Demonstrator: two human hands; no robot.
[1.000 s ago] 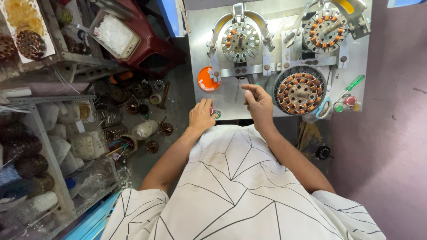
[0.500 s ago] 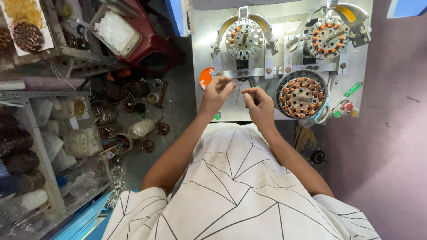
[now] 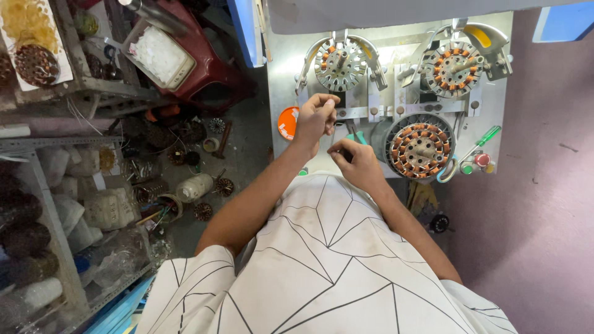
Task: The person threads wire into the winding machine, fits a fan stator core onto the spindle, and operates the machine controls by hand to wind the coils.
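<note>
My left hand (image 3: 315, 117) is raised just below the left wound stator (image 3: 340, 65) on the grey metal machine panel (image 3: 281, 74), its fingers pinched together. My right hand (image 3: 352, 162) hovers lower, near the panel's front edge, with thumb and fingertips also pinched. Nothing I can make out sits in either hand. A teal-handled tool (image 3: 357, 137) lies between the hands. A second stator (image 3: 455, 68) is mounted at the upper right. A larger one with copper coils (image 3: 419, 145) sits below it, right of my right hand.
An orange disc (image 3: 286, 122) is on the panel's left edge; a green screwdriver (image 3: 487, 136) and red button (image 3: 482, 159) are at its right. A red stool (image 3: 207, 74) holding a white tray (image 3: 159, 54), spools on the floor (image 3: 195, 185) and metal shelves (image 3: 37, 185) crowd the left.
My left hand rose from the panel's front edge to just under the left stator and closed into a pinch. My right hand drew slightly back toward my body.
</note>
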